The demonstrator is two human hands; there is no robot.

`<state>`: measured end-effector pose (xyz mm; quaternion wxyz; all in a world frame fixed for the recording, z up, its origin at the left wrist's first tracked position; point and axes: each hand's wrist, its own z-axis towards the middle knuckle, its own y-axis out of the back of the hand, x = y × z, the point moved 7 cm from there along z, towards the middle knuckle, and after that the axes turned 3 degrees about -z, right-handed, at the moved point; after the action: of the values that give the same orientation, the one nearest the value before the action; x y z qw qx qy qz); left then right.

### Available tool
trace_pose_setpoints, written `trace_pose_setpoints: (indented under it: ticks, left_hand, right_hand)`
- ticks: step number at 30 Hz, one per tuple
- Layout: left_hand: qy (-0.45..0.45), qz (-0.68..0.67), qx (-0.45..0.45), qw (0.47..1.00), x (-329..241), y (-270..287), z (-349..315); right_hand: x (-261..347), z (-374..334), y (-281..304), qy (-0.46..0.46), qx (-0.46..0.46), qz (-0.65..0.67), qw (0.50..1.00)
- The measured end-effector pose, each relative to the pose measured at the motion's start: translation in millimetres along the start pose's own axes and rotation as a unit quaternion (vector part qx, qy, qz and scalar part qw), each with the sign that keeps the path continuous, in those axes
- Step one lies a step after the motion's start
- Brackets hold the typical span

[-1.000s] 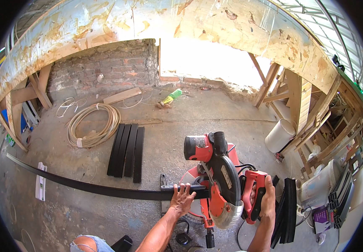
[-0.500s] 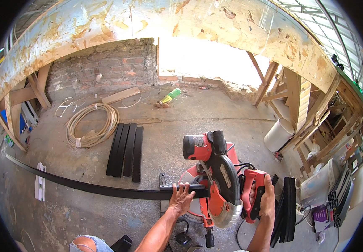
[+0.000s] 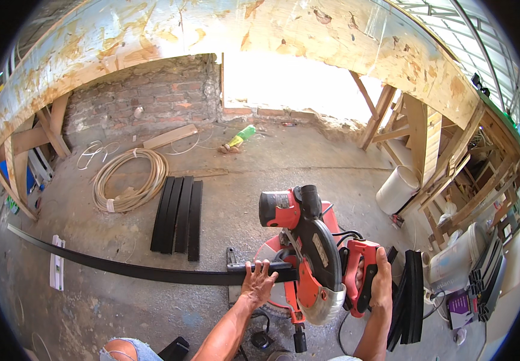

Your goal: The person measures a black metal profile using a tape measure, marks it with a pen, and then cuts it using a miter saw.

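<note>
Nearest us, our left hand (image 3: 258,286) lies with its fingers spread over the black bar (image 3: 169,274), just inside the left edge of the saw base; the palm is down and nothing is wrapped in it. How hard we press, we cannot tell. Our right hand (image 3: 382,283) is curled closed round the red-and-black handle (image 3: 366,271) of the mitre saw (image 3: 320,246); whether a finger squeezes the trigger is hidden.

The bar's long axis runs crosswise in front of us, and the black guard (image 3: 321,246) stands roughly across it, just right of our left fingertips. The left hand is the nearer one to the bar, whose right end goes out of sight at the saw head. Its far end reaches out to the floor's left side, past a white strip (image 3: 57,274).

Beyond the bar, a stretch of floor (image 3: 242,204) parts it from four black lengths (image 3: 177,215) lying side by side. Farther off are a coiled hose (image 3: 130,180) and, toward the floor's far edge under the brick wall (image 3: 151,99), a green bottle (image 3: 242,137).
</note>
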<state>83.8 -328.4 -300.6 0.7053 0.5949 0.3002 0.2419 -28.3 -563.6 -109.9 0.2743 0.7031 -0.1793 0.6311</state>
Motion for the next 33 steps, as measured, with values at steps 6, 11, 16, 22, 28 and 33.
trace_pose_setpoints:
  ticks: [6, 11, 16, 22, 28, 33]
  left_hand:
    - [-0.004, -0.001, -0.01, 1.0, 0.4, -0.7, -0.2]
    - [-0.005, 0.004, -0.008, 1.0, 0.4, -1.5, 0.1]
    - [-0.002, -0.002, 0.003, 1.0, 0.8, -2.1, 0.7]
    - [-0.002, -0.023, 0.008, 1.0, 0.8, -0.3, 0.7]
    - [0.0, -0.043, 0.005, 0.999, 1.2, -1.2, -0.1]
    - [0.001, -0.041, 0.006, 0.999, 0.9, 0.6, 0.1]
  right_hand:
    - [-1.1, -0.5, 0.5, -0.003, -0.004, -0.003, 1.0]
    - [0.4, -0.5, -0.3, 0.008, 0.001, -0.007, 1.0]
    - [0.4, -2.3, -1.9, 0.003, -0.006, 0.019, 1.0]
    - [-0.9, -2.7, 0.2, 0.01, -0.007, 0.013, 1.0]
    - [2.9, -6.6, -3.1, 0.011, -0.011, 0.015, 1.0]
    - [1.6, -6.2, -1.7, 0.018, 0.004, -0.003, 1.0]
